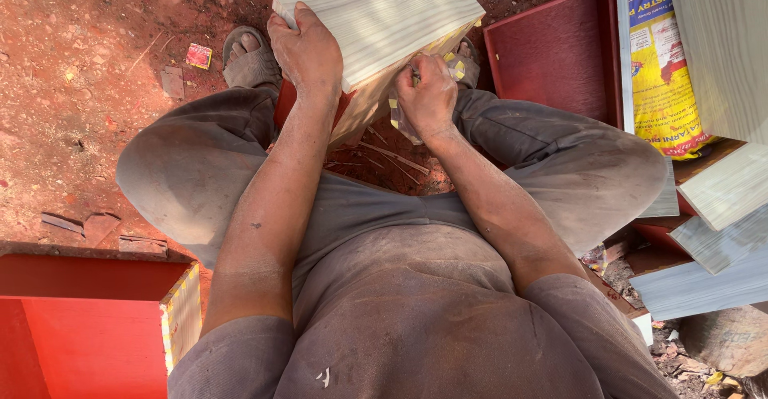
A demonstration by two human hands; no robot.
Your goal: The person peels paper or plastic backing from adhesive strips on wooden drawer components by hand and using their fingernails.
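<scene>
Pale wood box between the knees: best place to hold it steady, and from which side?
Grip the wood box at its upper left corner, coming from the left, as the left hand does. It stands tilted, so the flat top and side meet there; the right hand works the lower edge.

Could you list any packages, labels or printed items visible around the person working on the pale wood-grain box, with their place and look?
Printed sack: upper right, lying between a dark red panel and pale laminate boards; yellow with blue top, red markings.
Small printed packet: on the red soil, upper left, beside the sandalled foot; squarish, red and yellow.
No signs or screens.
</scene>
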